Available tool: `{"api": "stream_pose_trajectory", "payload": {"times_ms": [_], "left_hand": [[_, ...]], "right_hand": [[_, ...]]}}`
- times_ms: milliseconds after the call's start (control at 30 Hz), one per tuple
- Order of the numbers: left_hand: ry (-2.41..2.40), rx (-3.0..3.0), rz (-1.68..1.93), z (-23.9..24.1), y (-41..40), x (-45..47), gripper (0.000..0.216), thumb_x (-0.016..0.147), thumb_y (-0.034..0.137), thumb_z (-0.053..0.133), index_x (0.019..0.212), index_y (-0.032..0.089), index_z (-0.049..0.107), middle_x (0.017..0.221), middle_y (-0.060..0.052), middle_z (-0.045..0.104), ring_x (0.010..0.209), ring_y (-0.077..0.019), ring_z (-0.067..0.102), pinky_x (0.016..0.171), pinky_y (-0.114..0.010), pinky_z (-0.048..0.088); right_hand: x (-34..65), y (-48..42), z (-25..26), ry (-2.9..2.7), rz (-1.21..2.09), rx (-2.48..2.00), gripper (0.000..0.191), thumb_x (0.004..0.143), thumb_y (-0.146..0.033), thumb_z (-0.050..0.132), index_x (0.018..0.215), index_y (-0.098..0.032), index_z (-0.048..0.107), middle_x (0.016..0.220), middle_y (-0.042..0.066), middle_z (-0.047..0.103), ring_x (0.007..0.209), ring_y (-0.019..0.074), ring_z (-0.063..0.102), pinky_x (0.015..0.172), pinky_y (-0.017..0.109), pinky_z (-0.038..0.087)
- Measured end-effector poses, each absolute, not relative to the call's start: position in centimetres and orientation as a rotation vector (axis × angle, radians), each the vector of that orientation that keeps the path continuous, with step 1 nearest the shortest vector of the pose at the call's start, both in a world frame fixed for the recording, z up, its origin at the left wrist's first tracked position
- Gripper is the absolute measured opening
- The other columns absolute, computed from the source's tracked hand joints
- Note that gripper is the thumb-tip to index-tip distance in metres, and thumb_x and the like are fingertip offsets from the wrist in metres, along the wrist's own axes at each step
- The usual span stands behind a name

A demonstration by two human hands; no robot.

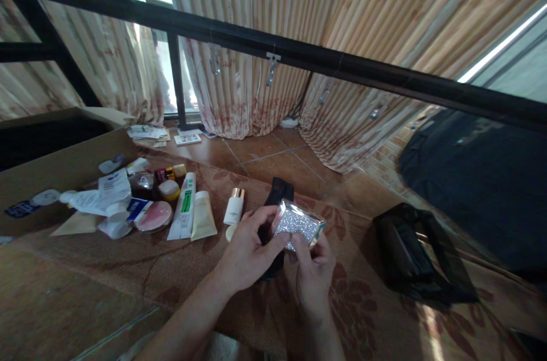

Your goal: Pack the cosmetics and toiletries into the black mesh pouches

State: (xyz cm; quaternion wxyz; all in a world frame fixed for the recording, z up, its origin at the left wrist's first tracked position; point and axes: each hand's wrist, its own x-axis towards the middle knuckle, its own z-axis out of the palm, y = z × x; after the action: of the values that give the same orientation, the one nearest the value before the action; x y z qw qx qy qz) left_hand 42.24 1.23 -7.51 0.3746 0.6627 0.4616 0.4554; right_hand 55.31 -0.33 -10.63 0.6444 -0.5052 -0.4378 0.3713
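Note:
A small rectangular case [299, 223] with a glittery silver face and a shiny metal rim is held between both hands. My left hand [254, 244] grips its left side, thumb on the front. My right hand [315, 270] holds the lower right corner, its thumb on the glittery face. Behind and below the case lies a black item [280, 190], mostly hidden by my hands. Just left of my left hand are a white bottle with a gold cap [234, 207] and a small pale round item [231, 233], partly covered by my fingers.
Left on the brown patterned cloth [162, 275] lie a cream tube [203, 217], a white-green tube [183, 210], a pink round container [154, 217] and several other toiletries. A cardboard box [51, 179] stands behind them. A black bag [419, 258] lies right; a dark rail [299, 53] crosses ahead.

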Motion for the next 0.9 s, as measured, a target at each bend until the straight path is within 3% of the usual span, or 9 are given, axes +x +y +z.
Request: {"api": "stream_pose_trajectory", "payload": {"times_ms": [233, 500, 900], "left_hand": [[1.113, 1.569, 1.228, -8.2, 1.31, 42.28, 0.034, 0.087, 0.03, 0.059, 0.12, 0.021, 0.057, 0.112, -0.006, 0.067, 0.101, -0.02, 0.061, 0.089, -0.031, 0.046], [1.048, 1.489, 1.256, -7.61, 1.26, 42.29, 0.018, 0.089, 0.031, 0.057, 0.1, 0.018, 0.062, 0.091, -0.002, 0.067, 0.082, -0.0148, 0.061, 0.074, -0.024, 0.048], [1.145, 1.53, 1.193, -7.76, 1.3, 42.01, 0.03, 0.086, 0.039, 0.06, 0.108, 0.019, 0.065, 0.094, -0.003, 0.069, 0.088, -0.018, 0.06, 0.081, -0.029, 0.046]], "right_hand": [[55.36, -0.29, -11.09, -0.998, 0.868, -1.086, 0.023, 0.084, -0.039, 0.064, 0.094, -0.018, 0.065, 0.084, 0.002, 0.068, 0.071, 0.0139, 0.06, 0.063, 0.025, 0.048], [55.35, -0.38, -10.51, -1.013, 0.9, -1.038, 0.021, 0.089, -0.039, 0.056, 0.092, -0.02, 0.065, 0.078, -0.002, 0.065, 0.068, 0.0111, 0.057, 0.061, 0.021, 0.046], [55.33, -0.4, -10.7, -1.004, 0.899, -1.04, 0.02, 0.09, -0.038, 0.056, 0.094, -0.02, 0.065, 0.081, -0.001, 0.065, 0.07, 0.0115, 0.056, 0.064, 0.023, 0.046]]}}
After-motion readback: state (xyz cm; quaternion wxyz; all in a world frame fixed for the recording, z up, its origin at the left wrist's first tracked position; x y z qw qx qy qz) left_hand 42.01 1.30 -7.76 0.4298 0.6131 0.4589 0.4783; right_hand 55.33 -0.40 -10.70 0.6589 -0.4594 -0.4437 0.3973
